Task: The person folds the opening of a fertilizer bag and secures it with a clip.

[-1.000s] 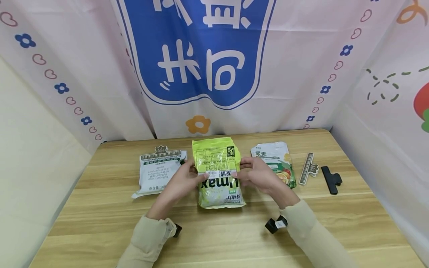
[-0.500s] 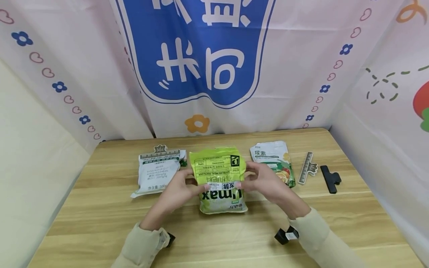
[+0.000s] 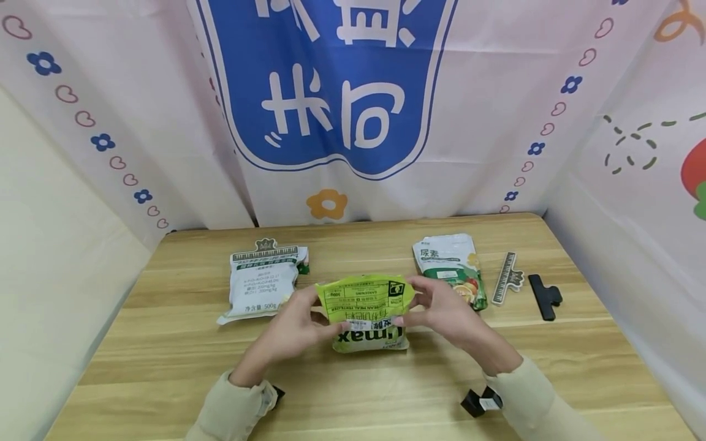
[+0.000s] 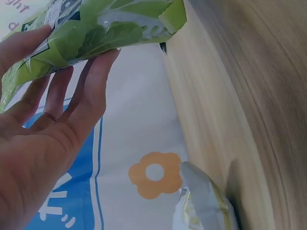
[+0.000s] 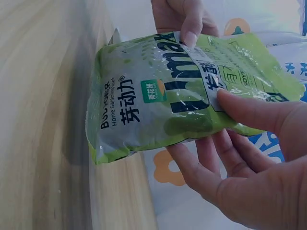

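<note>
Both hands hold a green and white fertilizer bag (image 3: 366, 306) by its two sides at the middle of the table, its lime-green end tilted up. My left hand (image 3: 295, 327) grips one side, thumb on the printed face and fingers behind. On the opposite side my right hand (image 3: 449, 312) grips it the same way. In the right wrist view the bag (image 5: 158, 96) shows its large black lettering, with both thumbs pressing the front. The left wrist view shows the bag's underside (image 4: 129, 24) above the left fingers. Whether its lower end touches the table cannot be told.
A white bag (image 3: 261, 288) with a piano-patterned clip (image 3: 265, 251) along its top lies left. To the right are a white and green pouch (image 3: 449, 266), another piano-patterned clip (image 3: 506, 278) and a black clip (image 3: 545, 297). A printed curtain hangs behind the table (image 3: 353, 398).
The green bag has tipped up: its far lime-green end has risen and come towards me, so it looks shorter. Both hands turned with it, keeping their grip on its sides.
</note>
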`<move>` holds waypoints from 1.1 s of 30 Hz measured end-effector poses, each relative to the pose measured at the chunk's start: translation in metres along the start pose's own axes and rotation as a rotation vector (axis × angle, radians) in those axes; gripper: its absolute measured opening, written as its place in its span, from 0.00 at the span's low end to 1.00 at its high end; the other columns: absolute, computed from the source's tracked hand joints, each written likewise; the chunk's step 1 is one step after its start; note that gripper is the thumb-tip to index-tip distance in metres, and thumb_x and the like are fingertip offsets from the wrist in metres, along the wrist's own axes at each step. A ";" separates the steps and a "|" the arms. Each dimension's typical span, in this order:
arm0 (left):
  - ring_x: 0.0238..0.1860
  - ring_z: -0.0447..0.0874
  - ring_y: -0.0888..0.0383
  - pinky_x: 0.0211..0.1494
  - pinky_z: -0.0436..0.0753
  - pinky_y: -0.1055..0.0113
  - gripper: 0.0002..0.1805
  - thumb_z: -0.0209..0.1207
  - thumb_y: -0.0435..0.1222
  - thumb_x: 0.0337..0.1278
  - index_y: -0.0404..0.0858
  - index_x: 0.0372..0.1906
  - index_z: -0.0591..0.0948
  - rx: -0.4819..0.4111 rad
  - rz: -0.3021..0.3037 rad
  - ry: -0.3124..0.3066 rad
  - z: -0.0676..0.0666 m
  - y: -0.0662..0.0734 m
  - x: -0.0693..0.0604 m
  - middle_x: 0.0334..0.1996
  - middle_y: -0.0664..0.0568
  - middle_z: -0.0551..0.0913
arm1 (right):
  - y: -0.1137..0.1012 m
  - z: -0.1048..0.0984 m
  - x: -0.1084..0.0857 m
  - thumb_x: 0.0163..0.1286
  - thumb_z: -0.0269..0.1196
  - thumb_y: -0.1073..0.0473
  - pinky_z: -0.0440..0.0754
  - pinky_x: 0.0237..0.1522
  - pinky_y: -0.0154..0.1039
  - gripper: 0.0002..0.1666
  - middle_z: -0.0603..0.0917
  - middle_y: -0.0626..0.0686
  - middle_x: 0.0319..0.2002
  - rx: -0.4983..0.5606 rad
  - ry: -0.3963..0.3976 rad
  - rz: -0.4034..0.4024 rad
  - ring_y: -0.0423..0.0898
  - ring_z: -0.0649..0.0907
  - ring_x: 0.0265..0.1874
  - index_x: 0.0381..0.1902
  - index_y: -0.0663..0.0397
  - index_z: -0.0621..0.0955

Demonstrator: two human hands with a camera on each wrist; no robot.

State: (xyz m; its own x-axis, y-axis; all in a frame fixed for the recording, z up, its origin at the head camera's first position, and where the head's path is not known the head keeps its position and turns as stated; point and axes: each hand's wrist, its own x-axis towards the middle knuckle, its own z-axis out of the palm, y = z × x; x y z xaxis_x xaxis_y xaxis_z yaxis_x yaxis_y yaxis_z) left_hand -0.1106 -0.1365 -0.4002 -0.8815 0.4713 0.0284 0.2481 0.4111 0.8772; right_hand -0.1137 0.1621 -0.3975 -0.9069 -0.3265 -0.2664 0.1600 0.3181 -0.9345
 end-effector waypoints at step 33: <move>0.44 0.89 0.62 0.48 0.91 0.65 0.27 0.78 0.35 0.51 0.47 0.58 0.84 0.164 0.039 -0.031 -0.002 0.000 -0.004 0.50 0.55 0.89 | -0.020 0.003 0.002 0.68 0.75 0.53 0.87 0.53 0.35 0.15 0.89 0.51 0.53 -0.137 -0.008 -0.290 0.47 0.87 0.52 0.51 0.46 0.90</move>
State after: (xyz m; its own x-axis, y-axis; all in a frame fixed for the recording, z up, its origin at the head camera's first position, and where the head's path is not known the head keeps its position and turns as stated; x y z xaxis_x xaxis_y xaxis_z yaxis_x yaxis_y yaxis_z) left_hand -0.1073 -0.1400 -0.3994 -0.8575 0.5127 0.0439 0.3465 0.5122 0.7859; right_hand -0.1179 0.1525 -0.3803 -0.9040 -0.4276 0.0044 -0.1594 0.3275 -0.9313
